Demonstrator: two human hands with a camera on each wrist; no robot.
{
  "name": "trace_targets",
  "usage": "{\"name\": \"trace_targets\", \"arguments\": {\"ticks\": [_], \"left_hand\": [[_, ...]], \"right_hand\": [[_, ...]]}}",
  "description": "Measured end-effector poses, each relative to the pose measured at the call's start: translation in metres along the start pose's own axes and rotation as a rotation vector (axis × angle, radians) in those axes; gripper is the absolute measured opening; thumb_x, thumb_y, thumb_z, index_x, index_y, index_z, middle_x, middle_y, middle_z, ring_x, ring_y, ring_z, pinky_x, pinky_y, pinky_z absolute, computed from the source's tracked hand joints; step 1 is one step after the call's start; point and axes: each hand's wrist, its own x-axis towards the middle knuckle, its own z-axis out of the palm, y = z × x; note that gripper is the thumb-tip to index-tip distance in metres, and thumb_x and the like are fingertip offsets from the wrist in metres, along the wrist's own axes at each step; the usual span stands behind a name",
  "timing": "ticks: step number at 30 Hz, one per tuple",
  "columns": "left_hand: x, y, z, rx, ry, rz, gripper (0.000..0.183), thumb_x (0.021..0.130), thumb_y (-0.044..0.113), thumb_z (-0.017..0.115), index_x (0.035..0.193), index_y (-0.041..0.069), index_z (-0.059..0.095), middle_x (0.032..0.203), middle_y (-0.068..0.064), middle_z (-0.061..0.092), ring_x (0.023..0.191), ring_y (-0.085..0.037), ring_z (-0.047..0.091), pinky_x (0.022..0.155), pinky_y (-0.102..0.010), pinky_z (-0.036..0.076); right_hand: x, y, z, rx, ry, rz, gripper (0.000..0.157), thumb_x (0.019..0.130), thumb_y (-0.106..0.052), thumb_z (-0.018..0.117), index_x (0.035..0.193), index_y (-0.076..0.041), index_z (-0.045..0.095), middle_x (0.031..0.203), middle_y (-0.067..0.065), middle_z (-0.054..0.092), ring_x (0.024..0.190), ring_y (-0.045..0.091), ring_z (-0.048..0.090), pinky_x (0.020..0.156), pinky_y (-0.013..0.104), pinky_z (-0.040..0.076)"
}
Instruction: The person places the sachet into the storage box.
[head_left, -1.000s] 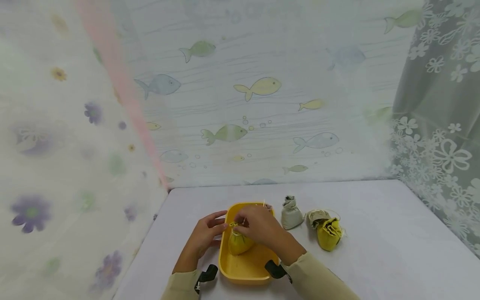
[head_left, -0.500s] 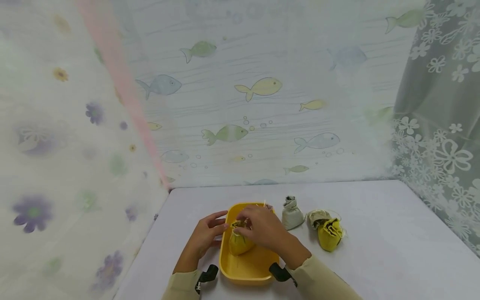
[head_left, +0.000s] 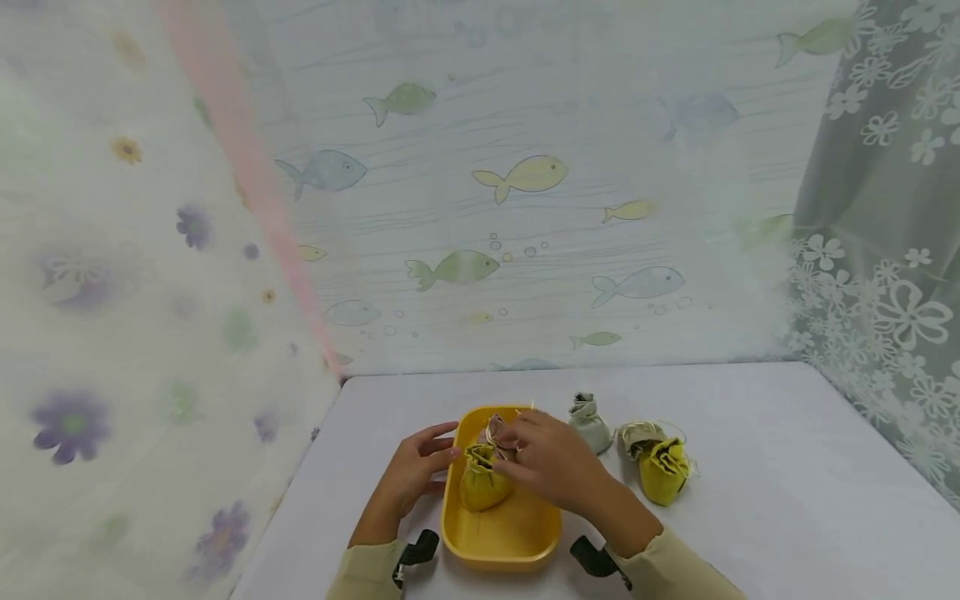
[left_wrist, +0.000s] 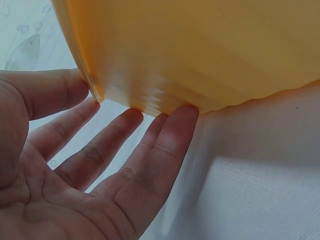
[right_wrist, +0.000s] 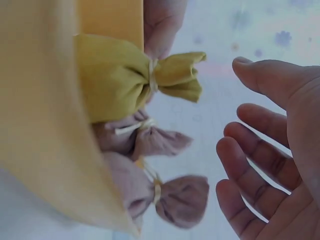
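Note:
A yellow plastic tray (head_left: 502,543) stands on the table in front of me. Inside it sits a yellow drawstring pouch (head_left: 480,490), its neck tied with cord. The right wrist view shows two mauve pouches (right_wrist: 182,200) beside it in the tray. My left hand (head_left: 408,468) touches the tray's left side, fingertips against the outer wall and thumb at the rim. Over the tray's right side hovers my right hand (head_left: 558,458). Its fingers are loosely bent, apart from the pouches, and nothing lies between them in the right wrist view.
Right of the tray, a grey pouch (head_left: 592,432) stands upright on the white table (head_left: 765,500). Beyond it a beige pouch (head_left: 637,438) leans against another yellow pouch (head_left: 666,477). Patterned curtains (head_left: 480,208) border the table's back and sides.
My right hand has let go of the yellow pouch's neck and moved right. The pouch stays in the tray, and a mauve pouch behind it now shows. My left hand keeps its place.

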Motion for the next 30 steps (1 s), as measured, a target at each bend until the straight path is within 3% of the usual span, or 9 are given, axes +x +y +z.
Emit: {"name": "trace_targets", "arguments": {"ticks": [6,10,13,19,23,30], "left_hand": [[0.0,-0.001,0.001,0.007,0.014,-0.004,0.059,0.094,0.029,0.077,0.149,0.023,0.056,0.147,-0.02,0.058,0.113,-0.027,0.071,0.082,-0.046,0.065],[0.0,-0.001,0.001,0.006,0.013,-0.005,0.06,0.094,0.029,0.077,0.149,0.023,0.056,0.147,-0.02,0.057,0.114,-0.028,0.071,0.082,-0.047,0.065],[0.0,0.0,0.001,0.006,0.014,-0.005,0.059,0.094,0.029,0.077,0.149,0.023,0.056,0.148,-0.019,0.057,0.114,-0.027,0.071,0.083,-0.047,0.065],[-0.002,0.0,0.0,0.005,0.021,-0.008,0.058,0.095,0.028,0.076,0.149,0.023,0.056,0.148,-0.019,0.058,0.114,-0.027,0.071,0.083,-0.046,0.065],[-0.002,-0.001,-0.001,0.002,0.021,-0.006,0.058,0.095,0.028,0.076,0.149,0.023,0.056,0.148,-0.019,0.057,0.115,-0.028,0.071,0.083,-0.046,0.065],[-0.001,-0.002,0.001,-0.004,0.008,0.002,0.06,0.094,0.032,0.077,0.149,0.024,0.056,0.148,-0.018,0.057,0.113,-0.026,0.071,0.083,-0.046,0.065]], "right_hand": [[-0.018,0.009,-0.008,0.028,0.041,0.013,0.029,0.086,-0.037,0.085,0.111,-0.028,0.073,0.111,-0.011,0.069,0.109,0.012,0.066,0.089,0.033,0.06],[-0.031,0.017,-0.015,-0.026,0.084,0.011,0.032,0.083,-0.038,0.087,0.11,-0.027,0.074,0.111,-0.012,0.069,0.107,0.01,0.066,0.086,0.033,0.061],[-0.04,0.024,-0.023,-0.061,0.104,0.019,0.032,0.082,-0.037,0.089,0.108,-0.027,0.074,0.107,-0.013,0.067,0.097,0.004,0.063,0.08,0.029,0.06],[-0.055,0.037,-0.037,-0.107,0.131,0.055,0.038,0.079,-0.037,0.091,0.11,-0.025,0.073,0.114,-0.012,0.067,0.109,0.008,0.063,0.091,0.036,0.061],[-0.066,0.049,-0.045,-0.149,0.153,0.061,0.043,0.077,-0.036,0.093,0.112,-0.021,0.074,0.118,-0.008,0.067,0.112,0.013,0.061,0.093,0.042,0.059],[-0.087,0.073,-0.06,-0.207,0.242,0.095,0.055,0.069,-0.032,0.097,0.116,-0.016,0.073,0.124,0.001,0.066,0.116,0.024,0.057,0.086,0.048,0.047]]}}
